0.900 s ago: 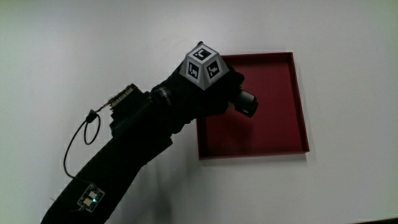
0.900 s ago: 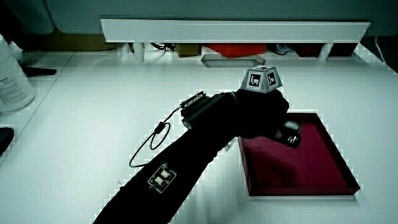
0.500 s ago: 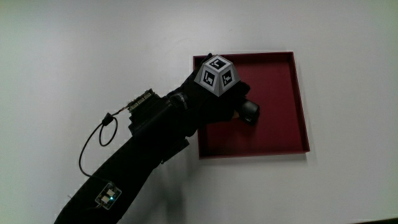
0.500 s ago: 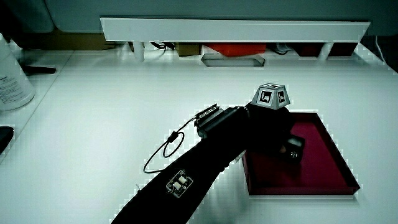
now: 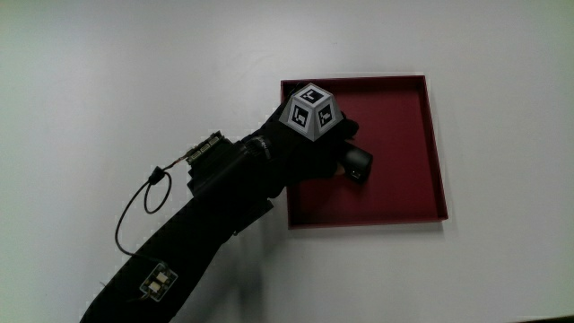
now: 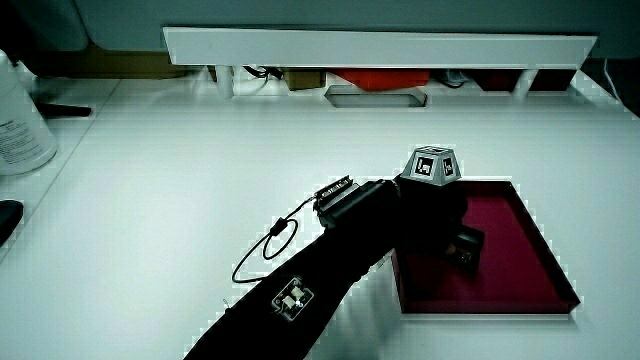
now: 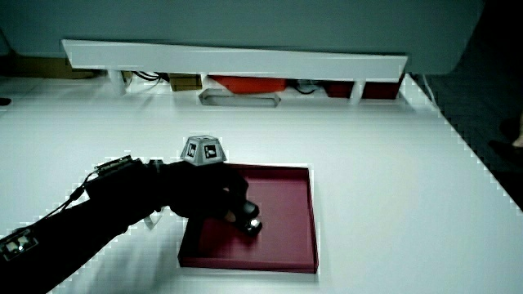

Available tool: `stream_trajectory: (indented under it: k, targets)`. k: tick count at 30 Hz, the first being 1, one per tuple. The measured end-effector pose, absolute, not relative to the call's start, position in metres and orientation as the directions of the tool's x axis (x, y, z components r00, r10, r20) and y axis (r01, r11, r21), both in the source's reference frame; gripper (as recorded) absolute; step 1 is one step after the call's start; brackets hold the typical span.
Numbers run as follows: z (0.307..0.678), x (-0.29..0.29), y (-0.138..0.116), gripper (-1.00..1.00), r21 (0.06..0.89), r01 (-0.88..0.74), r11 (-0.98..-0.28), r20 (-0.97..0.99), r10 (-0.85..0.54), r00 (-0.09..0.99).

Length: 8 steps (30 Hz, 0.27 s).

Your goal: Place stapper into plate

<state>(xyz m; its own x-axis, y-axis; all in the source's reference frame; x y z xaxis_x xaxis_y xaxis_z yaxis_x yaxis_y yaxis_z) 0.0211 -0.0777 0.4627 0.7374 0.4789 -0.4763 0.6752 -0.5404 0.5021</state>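
A dark red square plate lies on the white table and shows in both side views. The hand, in a black glove with a patterned cube on its back, reaches low into the plate from the plate's edge nearest the forearm. Its fingers are curled around a small black stapler, which sits at or just above the plate's floor near the middle. In both side views the stapler pokes out from under the fingers. The glove hides most of it.
A low white partition runs along the table's edge farthest from the person, with red and other items under it. A white bottle and a dark object stand at the table's side edge. A thin cable loop hangs from the forearm.
The hand has moved farther in over the plate and sunk lower, carrying the stapler down to the plate's floor. Over the last half second it has barely moved.
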Motion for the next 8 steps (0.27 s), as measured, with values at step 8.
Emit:
stream_trajectory:
  k: [8]
  targets:
    - [0.44, -0.006, -0.075, -1.0, 0.423, 0.711, -0.562, -0.537, 0.477, 0.696]
